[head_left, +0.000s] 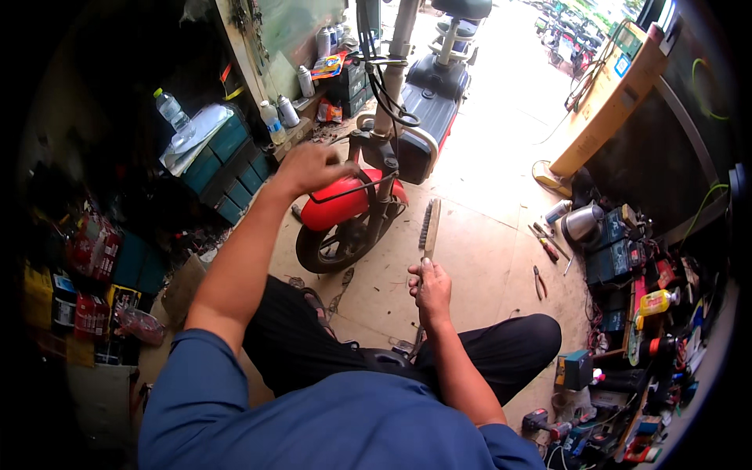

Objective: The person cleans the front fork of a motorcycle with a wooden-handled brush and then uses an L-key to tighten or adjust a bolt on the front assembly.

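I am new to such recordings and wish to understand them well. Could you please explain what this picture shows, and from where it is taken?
No machine is working here: these are a person's two bare hands. The camera sits on the head and looks down; its wide lens bends straight edges. The right hand holds a brush with dark bristles by its handle. The left hand is at the red front fender of a scooter; I cannot tell whether it touches. On the floor, toward the right, lie pliers and other hand tools.
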Demonstrator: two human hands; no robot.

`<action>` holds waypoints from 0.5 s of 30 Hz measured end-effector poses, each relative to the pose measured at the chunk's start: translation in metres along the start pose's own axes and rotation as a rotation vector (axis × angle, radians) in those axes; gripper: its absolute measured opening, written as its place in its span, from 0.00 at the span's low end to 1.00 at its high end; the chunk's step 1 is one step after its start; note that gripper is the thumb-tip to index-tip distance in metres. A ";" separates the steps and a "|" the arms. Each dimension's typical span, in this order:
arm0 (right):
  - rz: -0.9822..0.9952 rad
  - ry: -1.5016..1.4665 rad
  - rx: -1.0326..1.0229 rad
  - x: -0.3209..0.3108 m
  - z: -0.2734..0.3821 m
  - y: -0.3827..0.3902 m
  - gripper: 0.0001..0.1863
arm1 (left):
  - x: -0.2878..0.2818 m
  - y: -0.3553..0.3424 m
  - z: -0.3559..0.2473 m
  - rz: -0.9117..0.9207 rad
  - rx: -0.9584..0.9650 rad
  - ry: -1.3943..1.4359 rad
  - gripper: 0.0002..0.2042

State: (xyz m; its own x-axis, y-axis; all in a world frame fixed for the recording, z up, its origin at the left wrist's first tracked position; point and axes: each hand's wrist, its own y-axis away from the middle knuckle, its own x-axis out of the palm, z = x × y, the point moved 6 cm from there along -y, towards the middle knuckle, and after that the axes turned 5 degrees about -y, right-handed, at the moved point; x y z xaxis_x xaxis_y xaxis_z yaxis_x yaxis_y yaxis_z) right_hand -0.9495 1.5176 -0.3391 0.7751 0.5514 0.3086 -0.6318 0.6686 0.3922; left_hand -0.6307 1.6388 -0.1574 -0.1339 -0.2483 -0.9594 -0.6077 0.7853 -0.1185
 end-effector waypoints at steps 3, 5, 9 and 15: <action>0.038 -0.019 -0.021 0.021 0.003 -0.006 0.16 | 0.033 0.041 0.003 0.069 0.203 -0.173 0.28; 0.055 -0.058 -0.055 0.037 0.003 -0.011 0.17 | 0.046 0.051 -0.007 0.074 0.208 -0.280 0.26; 0.011 -0.178 -0.177 0.070 -0.002 -0.029 0.16 | 0.068 0.061 -0.067 -0.019 0.154 -0.243 0.21; -0.002 -0.144 -0.185 0.078 -0.006 -0.026 0.35 | 0.084 0.060 -0.118 -0.058 0.267 -0.212 0.17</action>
State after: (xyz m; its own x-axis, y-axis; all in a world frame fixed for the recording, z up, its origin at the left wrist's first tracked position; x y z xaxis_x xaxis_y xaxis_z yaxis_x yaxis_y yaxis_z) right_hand -0.8724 1.5462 -0.3302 0.7610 0.4823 0.4338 -0.6114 0.7569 0.2310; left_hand -0.7707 1.5988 -0.2149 0.0776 -0.1959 -0.9775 -0.3794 0.9009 -0.2107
